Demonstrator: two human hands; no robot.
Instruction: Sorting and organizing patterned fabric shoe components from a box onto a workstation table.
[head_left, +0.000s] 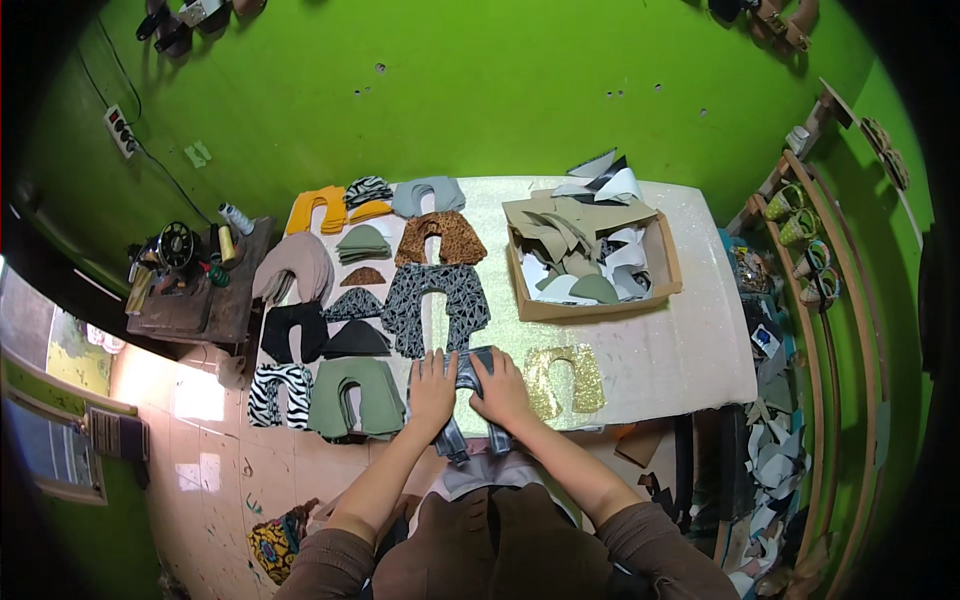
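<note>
At the front edge of the table, a stack of dark blue-grey, shiny U-shaped cut pieces (452, 440) lies with its two legs toward me. My left hand (433, 388) rests on its left side, fingers stretched out flat and pointing away from me. On its right side lies my right hand (503, 388), fingers extended over the upper curve. Both hands cover much of the stack. Just right of them is a glittery gold U-shaped piece (543, 385). A green U-shaped stack (340, 395) sits to their left, and a grey-black patterned stack (410, 310) lies beyond.
More piles, including zebra-print pieces (264, 395), black pieces (300, 330) and leopard-print pieces (460, 235), cover the table's left half. A cardboard box (600, 305) of scraps stands at the back right. A sewing machine (178, 245) is at left; a wooden rack (838, 350) with sandals at right.
</note>
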